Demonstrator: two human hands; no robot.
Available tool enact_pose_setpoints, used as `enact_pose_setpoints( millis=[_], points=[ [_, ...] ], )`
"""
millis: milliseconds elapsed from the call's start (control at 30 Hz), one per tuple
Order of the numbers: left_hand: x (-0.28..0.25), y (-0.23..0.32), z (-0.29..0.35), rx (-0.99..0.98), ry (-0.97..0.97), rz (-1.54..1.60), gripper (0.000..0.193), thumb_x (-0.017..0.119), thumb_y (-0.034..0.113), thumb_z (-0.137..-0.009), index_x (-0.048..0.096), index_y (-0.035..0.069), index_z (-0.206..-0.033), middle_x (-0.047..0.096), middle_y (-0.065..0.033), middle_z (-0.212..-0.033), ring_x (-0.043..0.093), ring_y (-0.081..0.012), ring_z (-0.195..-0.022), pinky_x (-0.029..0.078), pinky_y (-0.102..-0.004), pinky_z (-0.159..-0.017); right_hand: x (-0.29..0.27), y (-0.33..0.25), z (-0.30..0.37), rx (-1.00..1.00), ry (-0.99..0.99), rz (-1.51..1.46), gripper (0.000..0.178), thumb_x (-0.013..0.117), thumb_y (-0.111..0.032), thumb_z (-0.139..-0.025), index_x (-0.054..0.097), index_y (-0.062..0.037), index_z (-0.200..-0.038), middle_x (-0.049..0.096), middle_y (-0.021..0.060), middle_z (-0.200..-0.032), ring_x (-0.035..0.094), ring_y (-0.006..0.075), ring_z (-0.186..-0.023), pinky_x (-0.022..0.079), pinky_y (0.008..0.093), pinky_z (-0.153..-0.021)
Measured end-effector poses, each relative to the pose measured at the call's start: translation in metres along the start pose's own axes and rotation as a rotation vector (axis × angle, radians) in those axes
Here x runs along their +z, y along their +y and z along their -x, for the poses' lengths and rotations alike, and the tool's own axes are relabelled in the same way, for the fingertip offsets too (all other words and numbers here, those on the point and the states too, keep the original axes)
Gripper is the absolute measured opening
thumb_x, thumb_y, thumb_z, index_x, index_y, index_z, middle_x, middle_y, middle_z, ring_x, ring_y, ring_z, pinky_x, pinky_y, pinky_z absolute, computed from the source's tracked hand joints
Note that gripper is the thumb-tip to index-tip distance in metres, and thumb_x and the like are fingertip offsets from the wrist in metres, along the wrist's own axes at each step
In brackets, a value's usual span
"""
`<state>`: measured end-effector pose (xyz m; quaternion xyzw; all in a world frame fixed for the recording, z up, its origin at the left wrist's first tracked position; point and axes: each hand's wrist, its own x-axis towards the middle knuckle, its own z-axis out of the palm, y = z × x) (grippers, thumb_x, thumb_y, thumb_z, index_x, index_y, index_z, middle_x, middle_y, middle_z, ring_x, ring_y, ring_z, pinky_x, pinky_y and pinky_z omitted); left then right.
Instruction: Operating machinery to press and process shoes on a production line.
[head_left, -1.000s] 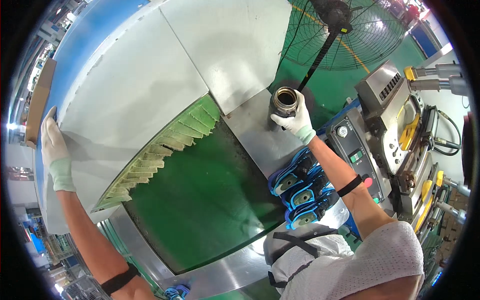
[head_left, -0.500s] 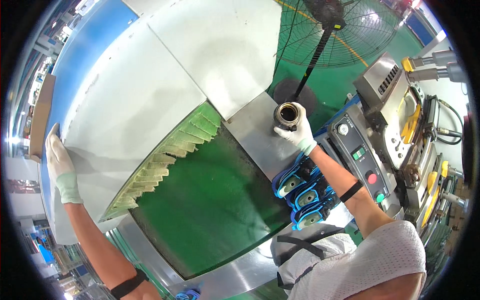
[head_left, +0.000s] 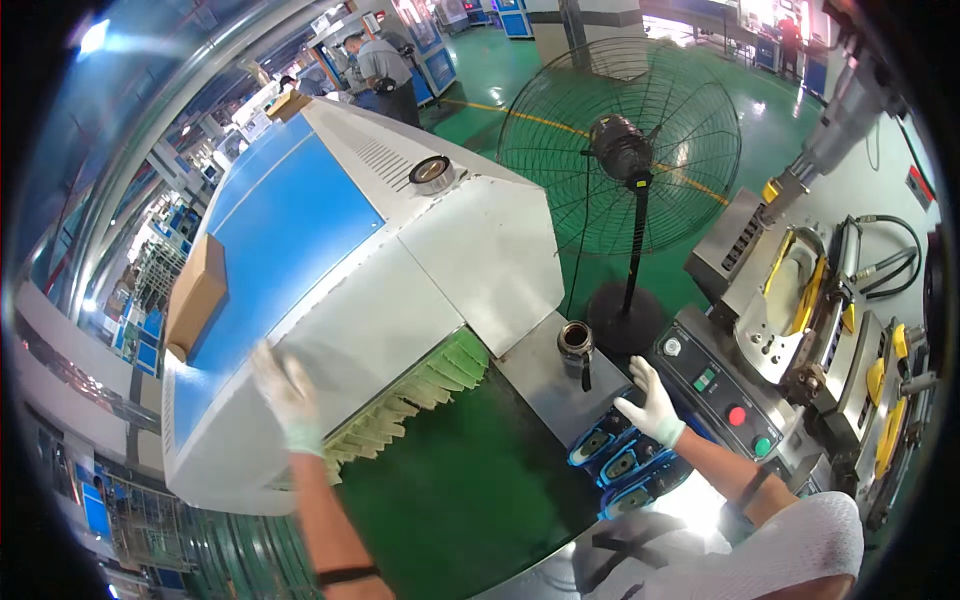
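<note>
My left hand [head_left: 287,395], in a white glove, is stretched out with its fingers open against or just over the edge of the white machine hood [head_left: 350,330]; slight blur hides whether it touches. My right hand [head_left: 655,405], gloved too, is open and holds nothing. Left of it, an open-mouthed dark flask [head_left: 574,345] with a strap stands upright on the metal ledge [head_left: 540,385]. Just below the right hand lie several blue-and-black shoe-shaped parts [head_left: 622,462] in a row. Green strip curtain flaps [head_left: 410,400] hang from the hood's opening over a green conveyor belt [head_left: 450,490].
At right is a control panel [head_left: 715,380] with buttons beside a metal press [head_left: 790,320]. A large black floor fan [head_left: 620,150] stands beyond the ledge. A cardboard box [head_left: 197,295] and a round metal-rimmed object [head_left: 432,175] rest on the hood. Another person [head_left: 385,75] stands far off.
My right hand has let go of the flask, which now stands on the ledge, and has drawn back toward the blue-and-black parts. My view has tilted up, showing more of the room.
</note>
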<state>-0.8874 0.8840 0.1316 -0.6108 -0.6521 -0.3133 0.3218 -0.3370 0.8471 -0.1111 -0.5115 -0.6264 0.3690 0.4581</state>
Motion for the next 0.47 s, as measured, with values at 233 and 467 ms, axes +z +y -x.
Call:
enact_pose_setpoints(
  millis=[233,467],
  points=[
    [-0.092,0.177,0.331,-0.297,-0.589,0.578,0.036,0.060,0.013,-0.098,0.060,-0.009,-0.127,0.061,-0.0269,-0.130,0.059,-0.0409,-0.122,0.046,-0.0436,-0.108,-0.071,-0.039,0.159,0.381,-0.118,-0.307,0.045,0.067,-0.015,-0.097,0.054,0.0045,-0.136,0.070,0.0159,-0.123,0.067,0.0206,-0.115,0.053,0.0346,-0.101],
    [-0.159,0.257,0.604,-0.459,-1.703,0.560,0.046,0.062,0.043,-0.091,0.074,0.007,-0.116,0.069,-0.0267,-0.120,0.067,-0.0392,-0.114,0.050,-0.0464,-0.102,-0.132,-0.017,0.350,0.574,-0.329,0.208,0.045,0.063,-0.039,-0.099,0.064,-0.0048,-0.129,0.069,0.0202,-0.122,0.065,0.0353,-0.118,0.051,0.0434,-0.103]
  ],
)
